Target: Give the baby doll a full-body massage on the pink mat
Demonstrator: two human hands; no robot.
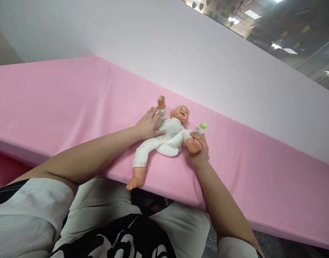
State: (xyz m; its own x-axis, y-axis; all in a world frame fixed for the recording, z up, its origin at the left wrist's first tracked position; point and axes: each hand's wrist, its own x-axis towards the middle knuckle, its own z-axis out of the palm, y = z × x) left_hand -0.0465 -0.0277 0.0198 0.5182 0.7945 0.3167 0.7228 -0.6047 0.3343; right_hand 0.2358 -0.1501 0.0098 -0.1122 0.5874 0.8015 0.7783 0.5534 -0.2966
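Your left hand lies flat on the doll, fingers spread and open across its chest and near arm; it presses rather than grips. Your right hand is closed around the doll's right-side leg, just below the bare foot, which sticks up above your fingers.

The doll lies face up on the pink mattress, close to the near edge, head toward the far wall. It wears a white suit. One arm points up toward the far side. The other leg hangs toward you, and its foot overlaps the mattress edge.

A small bottle with a green cap lies on the mattress just beyond your right hand, beside the doll's head. Neither hand touches it.

Progress, as a judgement: the doll is laid down and steadied, and the suit appears fully on. The lifted leg suggests that handling of the lower body is under way. The bottle appears not yet in use.
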